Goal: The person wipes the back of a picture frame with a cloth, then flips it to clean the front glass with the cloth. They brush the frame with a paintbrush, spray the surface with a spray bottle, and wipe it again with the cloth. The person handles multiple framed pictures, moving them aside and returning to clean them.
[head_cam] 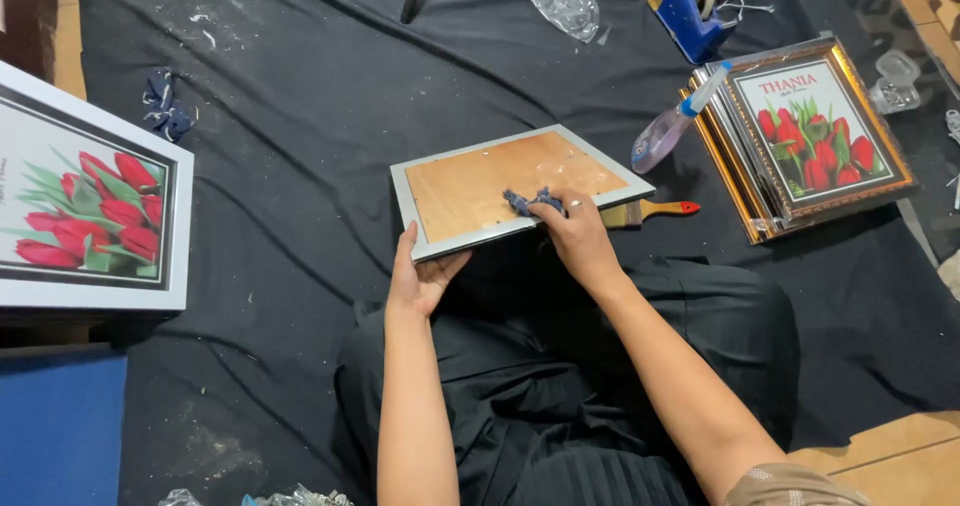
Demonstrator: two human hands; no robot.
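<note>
We note a silver frame (520, 188) at centre, brown backing up. Our left hand (420, 276) clasps its lower left corner; our right hand (578, 234) presses a blue cloth (532, 202) on its near edge. A brush (648, 211) lies just right. Tulip pictures: white-framed (95, 206) at left, a gold-framed stack (805, 136) upper right.

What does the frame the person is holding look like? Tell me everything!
The frame is a flat rectangle with a thin silvery-grey border around a light brown board that looks like wood fibre, with a few pale specks. It lies tilted over the person's lap, above the black cloth. The left hand grips its near left corner from below. The right hand presses a small blue rag on the board near the front edge. No picture shows on this side.
</note>
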